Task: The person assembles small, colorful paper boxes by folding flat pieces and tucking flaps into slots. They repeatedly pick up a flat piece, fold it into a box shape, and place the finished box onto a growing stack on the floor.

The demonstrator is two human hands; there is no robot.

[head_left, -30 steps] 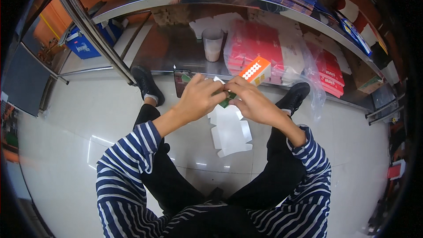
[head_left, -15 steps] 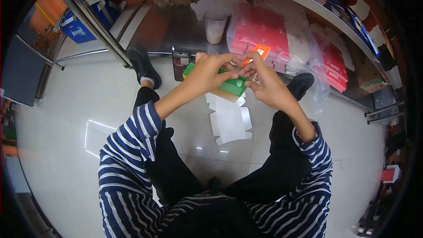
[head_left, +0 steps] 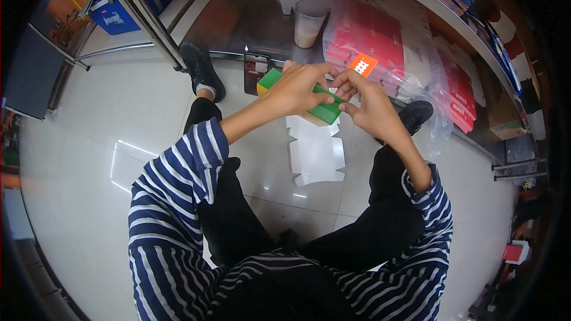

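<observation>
A small green carton (head_left: pixel 328 113) with a yellow left end is held up between both my hands. My left hand (head_left: pixel 296 88) grips it from behind and above, its thumb on the green face. At the carton's right end, my right hand (head_left: pixel 372 107) pinches the edge between thumb and curled fingers. Just beyond those fingers an orange panel (head_left: pixel 364 65) with white print sticks up; whether it joins the carton I cannot tell. Beneath, white die-cut cardboard blanks (head_left: pixel 317 157) lie flat on the floor, partly hidden by the carton.
A phone (head_left: pixel 256 74) leans against the low shelf's edge. On that shelf stand a translucent cup (head_left: pixel 309 24) and plastic-wrapped red and white flat cartons (head_left: pixel 380 38). A metal post (head_left: pixel 143 18) and a blue bag (head_left: pixel 116 15) are at the left. My shoes (head_left: pixel 203 71) flank the area.
My view has shifted, so the shelf sits higher and further right. My right fingers have moved at the carton's end, and its green face is turned slightly. Both hands keep hold.
</observation>
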